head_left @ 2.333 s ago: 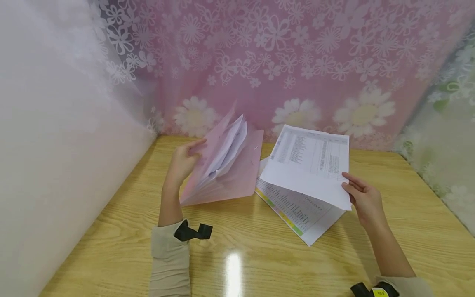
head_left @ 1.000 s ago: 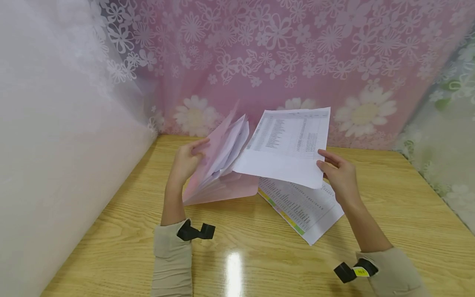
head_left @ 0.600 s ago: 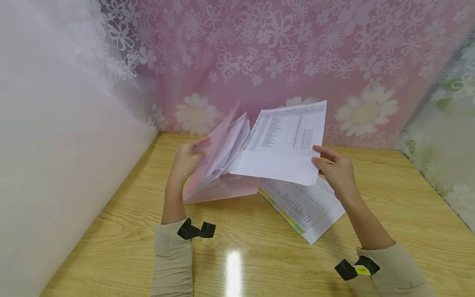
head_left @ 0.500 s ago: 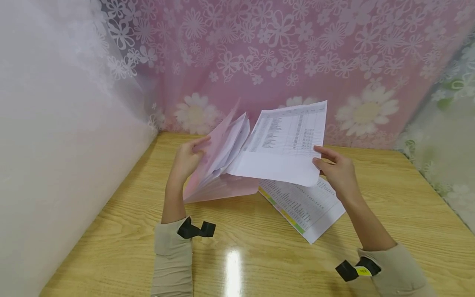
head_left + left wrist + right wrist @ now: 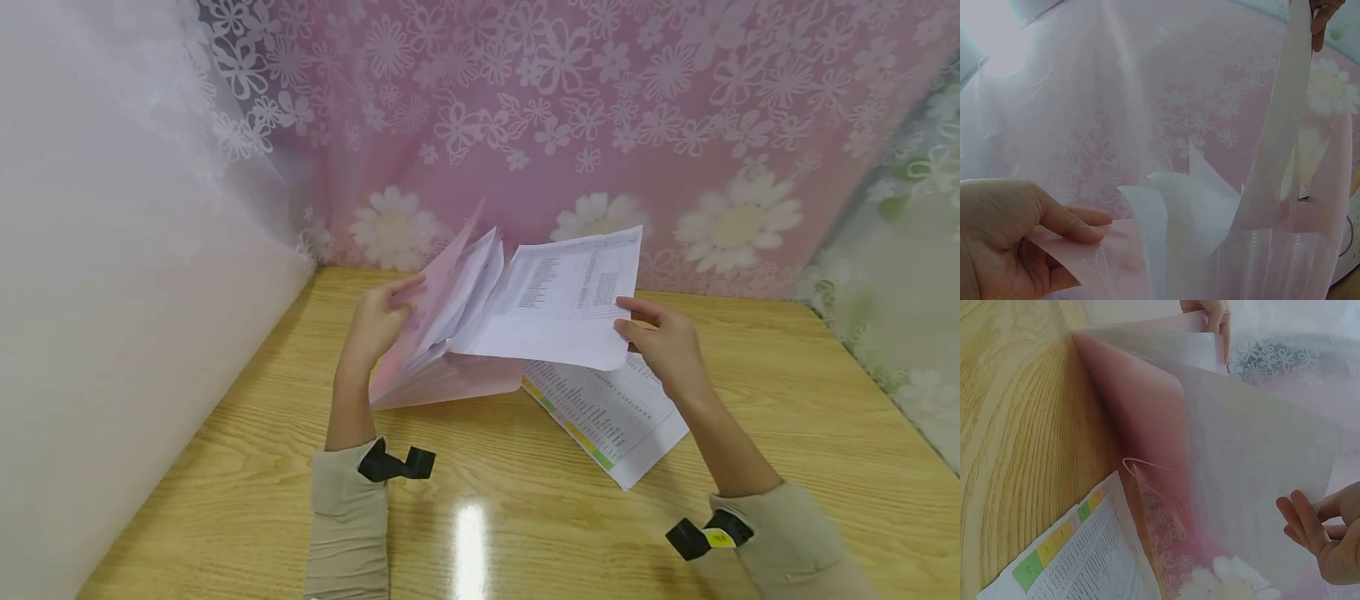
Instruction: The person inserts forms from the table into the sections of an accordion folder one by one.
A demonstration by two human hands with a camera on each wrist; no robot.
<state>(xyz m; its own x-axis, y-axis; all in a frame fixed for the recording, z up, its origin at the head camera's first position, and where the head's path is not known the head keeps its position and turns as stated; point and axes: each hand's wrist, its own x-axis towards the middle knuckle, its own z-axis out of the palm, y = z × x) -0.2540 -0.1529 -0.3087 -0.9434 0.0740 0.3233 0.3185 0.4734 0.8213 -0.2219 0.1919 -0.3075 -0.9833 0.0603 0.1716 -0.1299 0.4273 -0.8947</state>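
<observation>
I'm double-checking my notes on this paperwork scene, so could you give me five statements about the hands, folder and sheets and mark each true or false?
1. The left hand grips the pink folder. True.
2. The pink folder is pressed closed. False: it is spread open, with papers inside.
3. The right hand pinches a printed sheet at its edge. True.
4. That printed sheet lies flat on the table. False: it is held up, reaching toward the opened folder.
5. A sheet with a yellow and green strip lies on the table. True.
</observation>
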